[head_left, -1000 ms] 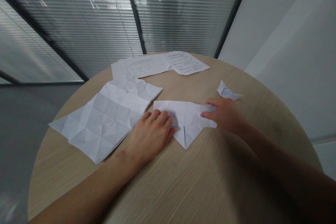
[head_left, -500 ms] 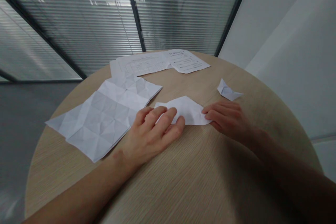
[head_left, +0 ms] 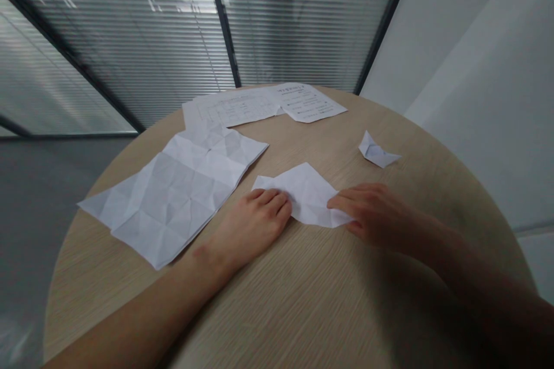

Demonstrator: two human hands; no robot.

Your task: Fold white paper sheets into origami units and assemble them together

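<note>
Head view | left hand (head_left: 253,225) flat, right hand (head_left: 374,213) grip unclear | apart on folded paper (head_left: 309,196) — edges partly hidden

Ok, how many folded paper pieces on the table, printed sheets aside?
3. A large creased sheet lies flat left of the left hand. A folded piece lies between that hand and the right hand, both touching it. A small folded piece sits further right. The hands could hide more.

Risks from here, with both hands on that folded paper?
The folded paper is held only lightly by the left hand and right hand, so it may slip and a crease could land off-line. The left hand also sits close to the creased sheet, which might get nudged.
</note>
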